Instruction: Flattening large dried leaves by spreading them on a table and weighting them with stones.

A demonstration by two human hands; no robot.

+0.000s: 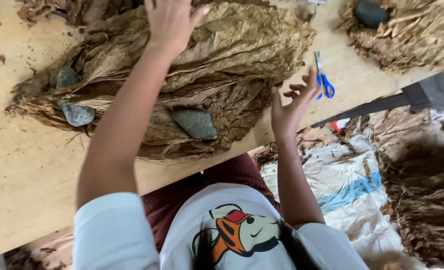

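One pile of dried leaves (222,65) lies on the wooden surface (27,170), weighted by three grey stones (195,123); one pair of blue scissors (324,80) lies beside it. Left hand (169,22) presses flat on the pile, fingers extended. Right hand (293,105) hovers at the pile's edge, fingers spread, holding nothing.

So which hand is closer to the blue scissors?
The right hand. Its fingertips are just left of the blue scissors on the table, while the left hand rests far off, flat on the dried leaf pile.
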